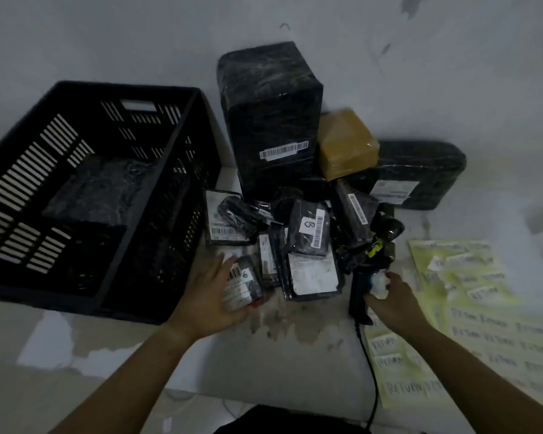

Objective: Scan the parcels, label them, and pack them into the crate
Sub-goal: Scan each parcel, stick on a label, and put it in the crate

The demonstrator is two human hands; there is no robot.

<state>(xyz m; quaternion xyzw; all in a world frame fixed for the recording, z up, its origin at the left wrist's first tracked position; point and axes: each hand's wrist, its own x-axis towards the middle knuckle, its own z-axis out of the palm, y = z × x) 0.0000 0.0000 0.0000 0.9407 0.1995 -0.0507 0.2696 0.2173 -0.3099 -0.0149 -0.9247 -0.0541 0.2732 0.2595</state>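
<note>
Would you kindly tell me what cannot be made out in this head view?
- Print on the small parcel that the left hand grips: too blurred, head view.
- Whether the right hand holds the scanner or only a white scrap: motion blur, head view.
- Floor of the crate nearest the person: hidden by its near wall, head view.
- The label sheets: cut off by the right edge, head view.

You are working in dim, bluish light with no clear source. Beyond your left hand (213, 296) the black parcels (309, 230) merge into one dark mass. Right of your right hand (389, 299) the labels (483, 308) smear with blur, and the frame's edges bow.
</note>
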